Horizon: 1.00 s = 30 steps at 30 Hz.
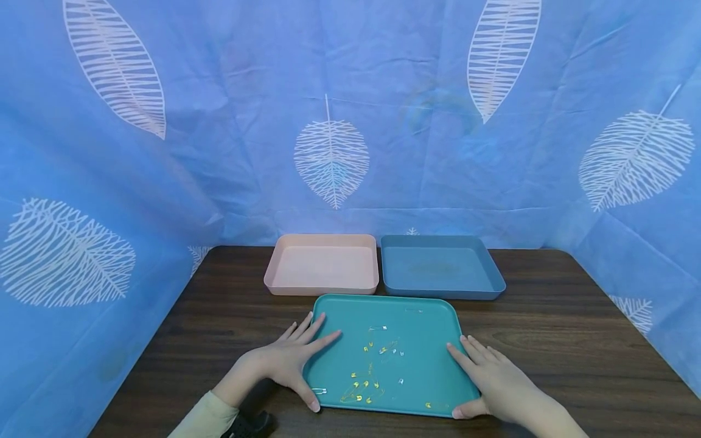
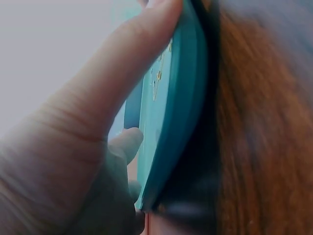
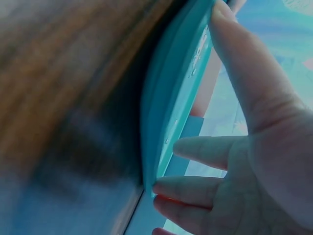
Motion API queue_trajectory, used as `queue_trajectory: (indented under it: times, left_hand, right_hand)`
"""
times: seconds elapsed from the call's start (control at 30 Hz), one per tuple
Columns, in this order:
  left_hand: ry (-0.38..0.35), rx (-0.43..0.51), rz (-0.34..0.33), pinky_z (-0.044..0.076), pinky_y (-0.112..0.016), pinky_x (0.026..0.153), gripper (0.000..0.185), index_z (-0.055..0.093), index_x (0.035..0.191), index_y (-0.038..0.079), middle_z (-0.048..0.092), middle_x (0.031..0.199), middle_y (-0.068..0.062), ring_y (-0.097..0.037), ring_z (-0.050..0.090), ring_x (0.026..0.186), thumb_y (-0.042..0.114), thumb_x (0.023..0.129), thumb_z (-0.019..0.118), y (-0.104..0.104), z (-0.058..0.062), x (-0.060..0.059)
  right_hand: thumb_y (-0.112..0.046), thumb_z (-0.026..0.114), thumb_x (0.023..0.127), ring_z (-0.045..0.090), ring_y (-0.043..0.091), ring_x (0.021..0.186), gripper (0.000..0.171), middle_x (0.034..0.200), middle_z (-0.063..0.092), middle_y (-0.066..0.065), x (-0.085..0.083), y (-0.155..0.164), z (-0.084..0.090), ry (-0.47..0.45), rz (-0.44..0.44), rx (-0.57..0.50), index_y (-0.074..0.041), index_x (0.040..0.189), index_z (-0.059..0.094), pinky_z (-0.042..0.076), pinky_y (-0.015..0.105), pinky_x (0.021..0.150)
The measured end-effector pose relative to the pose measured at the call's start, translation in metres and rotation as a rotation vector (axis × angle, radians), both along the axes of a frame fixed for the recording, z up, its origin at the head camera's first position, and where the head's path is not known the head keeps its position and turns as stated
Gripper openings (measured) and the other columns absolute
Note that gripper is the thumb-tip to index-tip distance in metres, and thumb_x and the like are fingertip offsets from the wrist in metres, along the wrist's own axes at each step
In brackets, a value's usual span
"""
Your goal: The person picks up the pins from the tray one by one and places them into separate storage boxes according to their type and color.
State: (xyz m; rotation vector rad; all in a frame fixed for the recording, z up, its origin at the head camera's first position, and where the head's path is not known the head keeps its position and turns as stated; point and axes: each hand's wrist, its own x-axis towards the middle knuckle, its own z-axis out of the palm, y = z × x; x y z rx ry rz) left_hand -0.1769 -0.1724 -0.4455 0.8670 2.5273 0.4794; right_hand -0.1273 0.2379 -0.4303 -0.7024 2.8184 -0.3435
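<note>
A teal tray (image 1: 383, 299) lies on the dark wooden table (image 1: 575, 340) in front of me, with several small yellow and silver safety pins (image 1: 364, 384) scattered on it. My left hand (image 1: 298, 362) rests on the tray's left edge. Its fingers are straight and reach onto the tray, and the thumb is at the front left corner. My right hand (image 1: 476, 377) lies the same way on the right edge, thumb at the front right corner. In the left wrist view the left hand (image 2: 73, 161) lies along the teal tray's rim (image 2: 188, 88). In the right wrist view the right hand (image 3: 264, 147) lies along the teal tray's rim (image 3: 166, 98).
Behind the teal tray stand a pink tray (image 1: 323, 264) and a blue tray (image 1: 438, 264) side by side, with nothing in them. A blue cloth with white leaves (image 1: 331, 158) closes in the table at the back and on both sides.
</note>
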Motion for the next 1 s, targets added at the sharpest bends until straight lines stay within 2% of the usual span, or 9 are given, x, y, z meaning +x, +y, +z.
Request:
queue_trajectory:
  times: [0.4, 0.63, 0.8, 1.0]
  left_hand:
    - [0.016, -0.002, 0.001, 0.000, -0.073, 0.112, 0.118, 0.013, 0.157, 0.034, -0.010, 0.165, -0.010, -0.040, -0.014, 0.151, 0.067, 0.065, 0.078, 0.002, 0.003, 0.005]
    - [0.078, 0.028, 0.011, -0.002, -0.077, 0.108, 0.116, 0.017, 0.157, 0.031, -0.004, 0.166, -0.012, -0.042, -0.011, 0.151, 0.066, 0.066, 0.079, 0.000, 0.007, 0.005]
    - [0.167, 0.066, 0.049, 0.000, -0.078, 0.107, 0.111, 0.021, 0.156, 0.031, -0.001, 0.166, -0.011, -0.042, -0.007, 0.151, 0.062, 0.067, 0.080, -0.005, 0.020, -0.001]
    - [0.279, 0.078, 0.165, 0.001, -0.077, 0.108, 0.105, 0.023, 0.155, 0.035, 0.003, 0.166, -0.008, -0.038, -0.005, 0.152, 0.066, 0.070, 0.075, -0.014, 0.039, -0.014]
  right_hand:
    - [-0.072, 0.071, 0.064, 0.033, 0.051, 0.139, 0.113, 0.150, 0.035, 0.032, -0.006, 0.000, 0.006, -0.016, 0.010, 0.042, -0.002, 0.147, 0.039, 0.032, 0.067, 0.104]
    - [-0.071, 0.070, 0.067, 0.034, 0.052, 0.138, 0.108, 0.150, 0.038, 0.030, -0.010, 0.003, 0.008, 0.018, 0.036, 0.008, -0.004, 0.147, 0.041, 0.034, 0.069, 0.101]
    - [-0.064, 0.069, 0.075, 0.045, 0.049, 0.131, 0.092, 0.144, 0.048, 0.026, -0.016, 0.003, 0.013, 0.126, 0.050, -0.063, -0.006, 0.143, 0.047, 0.043, 0.064, 0.095]
    - [-0.053, 0.074, 0.079, 0.057, 0.039, 0.121, 0.076, 0.136, 0.056, 0.020, -0.026, -0.003, 0.022, 0.288, 0.083, -0.126, -0.007, 0.137, 0.055, 0.051, 0.055, 0.087]
